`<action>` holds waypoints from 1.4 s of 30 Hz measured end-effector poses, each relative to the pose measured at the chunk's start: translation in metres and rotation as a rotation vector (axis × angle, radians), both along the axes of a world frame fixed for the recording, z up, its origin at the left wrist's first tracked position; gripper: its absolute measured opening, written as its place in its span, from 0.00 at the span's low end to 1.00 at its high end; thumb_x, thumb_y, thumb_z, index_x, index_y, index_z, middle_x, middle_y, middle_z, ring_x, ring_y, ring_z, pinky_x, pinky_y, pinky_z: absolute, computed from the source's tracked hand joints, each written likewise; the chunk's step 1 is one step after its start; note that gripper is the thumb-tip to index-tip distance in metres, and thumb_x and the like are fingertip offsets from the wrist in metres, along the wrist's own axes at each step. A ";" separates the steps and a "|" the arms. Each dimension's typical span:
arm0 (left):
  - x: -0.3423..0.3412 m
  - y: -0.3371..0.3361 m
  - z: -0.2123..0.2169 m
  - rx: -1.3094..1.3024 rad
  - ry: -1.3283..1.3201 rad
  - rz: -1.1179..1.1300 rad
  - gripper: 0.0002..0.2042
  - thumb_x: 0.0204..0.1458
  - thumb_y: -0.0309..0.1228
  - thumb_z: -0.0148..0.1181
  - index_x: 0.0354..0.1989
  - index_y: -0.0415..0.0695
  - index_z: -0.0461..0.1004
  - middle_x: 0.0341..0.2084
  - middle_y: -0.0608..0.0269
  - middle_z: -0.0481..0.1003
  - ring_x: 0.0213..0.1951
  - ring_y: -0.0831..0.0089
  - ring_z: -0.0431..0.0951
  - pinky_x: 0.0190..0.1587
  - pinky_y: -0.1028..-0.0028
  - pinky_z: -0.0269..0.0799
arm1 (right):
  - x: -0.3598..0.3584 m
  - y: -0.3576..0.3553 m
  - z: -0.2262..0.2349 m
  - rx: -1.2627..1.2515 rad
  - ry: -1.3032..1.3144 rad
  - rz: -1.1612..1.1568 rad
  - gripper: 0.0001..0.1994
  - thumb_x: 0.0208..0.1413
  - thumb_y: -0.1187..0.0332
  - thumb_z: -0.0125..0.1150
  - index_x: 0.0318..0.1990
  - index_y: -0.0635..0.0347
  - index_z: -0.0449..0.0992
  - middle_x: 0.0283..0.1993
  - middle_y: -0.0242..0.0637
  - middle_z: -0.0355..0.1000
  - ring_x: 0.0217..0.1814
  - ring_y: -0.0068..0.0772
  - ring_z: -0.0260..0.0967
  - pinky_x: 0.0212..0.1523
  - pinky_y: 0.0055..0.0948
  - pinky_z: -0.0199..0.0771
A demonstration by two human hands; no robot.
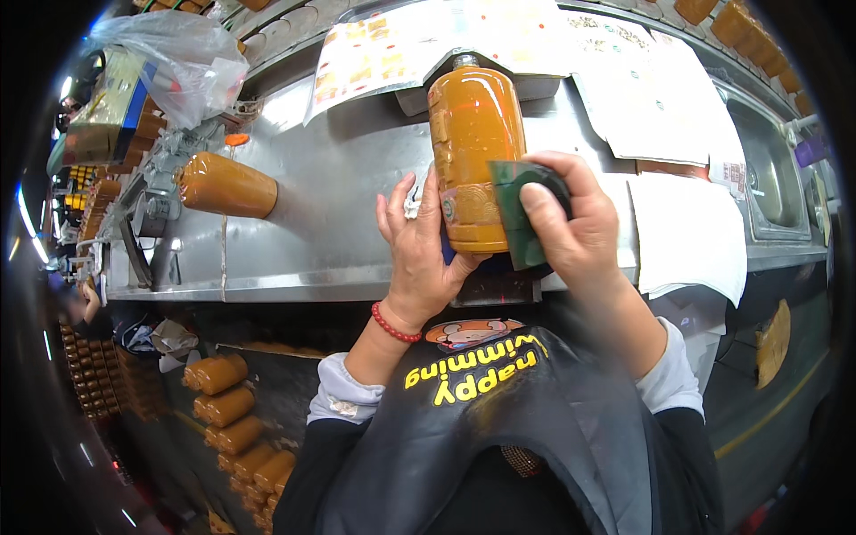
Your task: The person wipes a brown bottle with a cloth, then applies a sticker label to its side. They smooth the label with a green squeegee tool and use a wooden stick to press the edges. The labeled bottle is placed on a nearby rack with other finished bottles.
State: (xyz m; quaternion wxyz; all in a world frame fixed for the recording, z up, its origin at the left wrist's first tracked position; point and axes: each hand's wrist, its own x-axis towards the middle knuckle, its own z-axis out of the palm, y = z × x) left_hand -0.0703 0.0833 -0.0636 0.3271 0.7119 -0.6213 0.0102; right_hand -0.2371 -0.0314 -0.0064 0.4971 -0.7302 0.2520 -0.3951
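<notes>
A large amber-brown bottle (pixel 481 120) with raised patterns lies on the steel bench in front of me, its narrow neck pointing away. My left hand (pixel 419 236) holds its near end from the left, with the thumb by the base and the index finger along the side. The other fingers of that hand are spread, and a crumpled white scrap (pixel 412 208) sits by them. In my right hand (pixel 575 214) is a dark green flat scraper (pixel 517 214), its edge against the bottle's right side near the patterned band. The right fingertips are partly hidden behind it.
Another amber bottle (pixel 230 185) lies on the bench at left. Printed sticker sheets (pixel 383 53) and white sheets (pixel 687 232) cover the back and right. A sink (pixel 774 169) is at far right. Several wrapped bottles (pixel 227 406) stand below left, and a plastic bag (pixel 192 67) is upper left.
</notes>
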 end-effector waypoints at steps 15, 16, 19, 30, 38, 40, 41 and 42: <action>-0.007 0.001 0.029 -0.257 -0.416 -0.133 0.26 0.55 0.47 0.61 0.62 0.57 0.69 0.53 0.64 0.70 0.64 0.62 0.61 0.69 0.42 0.34 | -0.031 -0.017 -0.051 0.309 -0.128 -0.173 0.12 0.64 0.66 0.59 0.48 0.66 0.73 0.38 0.34 0.75 0.39 0.19 0.69 0.42 0.22 0.72; -0.013 -0.006 0.036 -0.287 -0.532 -0.192 0.21 0.56 0.43 0.60 0.60 0.63 0.71 0.50 0.69 0.72 0.62 0.66 0.63 0.70 0.43 0.35 | -0.032 -0.018 -0.049 0.301 -0.119 -0.165 0.12 0.64 0.66 0.59 0.48 0.66 0.73 0.38 0.34 0.75 0.39 0.19 0.69 0.41 0.22 0.72; -0.016 -0.023 0.048 -0.243 -0.669 -0.306 0.16 0.57 0.36 0.55 0.54 0.66 0.75 0.45 0.75 0.75 0.59 0.72 0.67 0.70 0.43 0.34 | -0.033 -0.017 -0.042 0.261 -0.100 -0.148 0.11 0.64 0.67 0.59 0.47 0.66 0.72 0.37 0.32 0.74 0.39 0.18 0.68 0.41 0.21 0.71; -0.001 -0.003 0.008 -0.070 0.026 0.004 0.51 0.48 0.63 0.63 0.69 0.33 0.55 0.63 0.50 0.65 0.65 0.52 0.59 0.69 0.46 0.36 | -0.020 -0.026 -0.017 -0.695 0.038 -0.141 0.12 0.49 0.70 0.70 0.42 0.58 0.77 0.31 0.37 0.73 0.33 0.40 0.69 0.42 0.36 0.65; 0.009 -0.005 -0.002 -0.059 0.052 -0.037 0.51 0.46 0.63 0.64 0.70 0.35 0.56 0.62 0.52 0.66 0.64 0.52 0.59 0.69 0.45 0.37 | -0.012 -0.045 -0.022 -0.474 0.023 -0.232 0.14 0.46 0.76 0.69 0.43 0.61 0.79 0.31 0.39 0.71 0.31 0.40 0.69 0.36 0.36 0.70; 0.011 -0.004 -0.005 -0.053 0.020 -0.031 0.50 0.46 0.62 0.66 0.70 0.36 0.57 0.61 0.54 0.68 0.64 0.53 0.60 0.69 0.45 0.36 | -0.016 -0.020 -0.010 -0.735 -0.035 0.042 0.16 0.42 0.78 0.69 0.42 0.57 0.79 0.31 0.35 0.71 0.34 0.39 0.68 0.40 0.37 0.67; 0.011 -0.002 -0.001 -0.036 -0.029 -0.016 0.50 0.45 0.62 0.66 0.69 0.37 0.58 0.60 0.54 0.68 0.64 0.53 0.59 0.69 0.45 0.35 | -0.020 -0.017 0.003 -0.681 -0.007 0.247 0.15 0.42 0.77 0.70 0.41 0.57 0.80 0.31 0.35 0.71 0.35 0.39 0.68 0.40 0.37 0.68; 0.009 -0.001 0.010 -0.023 -0.078 -0.006 0.50 0.45 0.62 0.66 0.69 0.37 0.59 0.59 0.55 0.69 0.64 0.53 0.59 0.69 0.45 0.35 | -0.024 -0.016 0.013 -0.625 0.025 0.447 0.15 0.42 0.77 0.70 0.41 0.57 0.80 0.31 0.35 0.72 0.35 0.39 0.68 0.40 0.38 0.68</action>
